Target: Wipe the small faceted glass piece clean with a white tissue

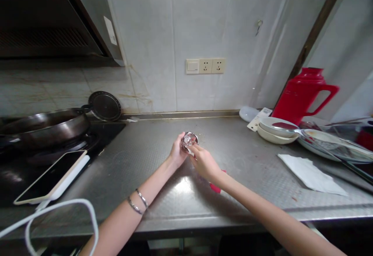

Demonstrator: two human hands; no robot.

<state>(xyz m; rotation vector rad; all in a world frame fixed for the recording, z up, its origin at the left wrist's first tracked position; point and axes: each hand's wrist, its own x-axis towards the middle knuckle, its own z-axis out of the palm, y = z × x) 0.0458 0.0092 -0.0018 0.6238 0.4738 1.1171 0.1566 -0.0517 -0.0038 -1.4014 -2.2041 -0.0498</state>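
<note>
My left hand point(177, 152) is wrapped round the side of a small, round, shiny metal cup point(189, 138), held above the middle of the counter. The cup's mouth faces up toward me, and its inside glints. On its near right rim rest the closed fingers of my right hand point(204, 162). A scrap of white shows by those fingertips, too small to name. Under my right wrist lies a red-and-white item point(215, 188) on the counter, mostly covered by the forearm. Two silver bangles point(138, 201) circle my left forearm.
At left, a pan point(46, 128) sits on the black stove beside a phone point(51, 176) with a white cable point(61, 201). Rightward are stacked bowls point(276, 136), a plate point(316, 135), a white tissue point(310, 174) and a red thermos point(301, 96). Wall sockets point(212, 66) are behind.
</note>
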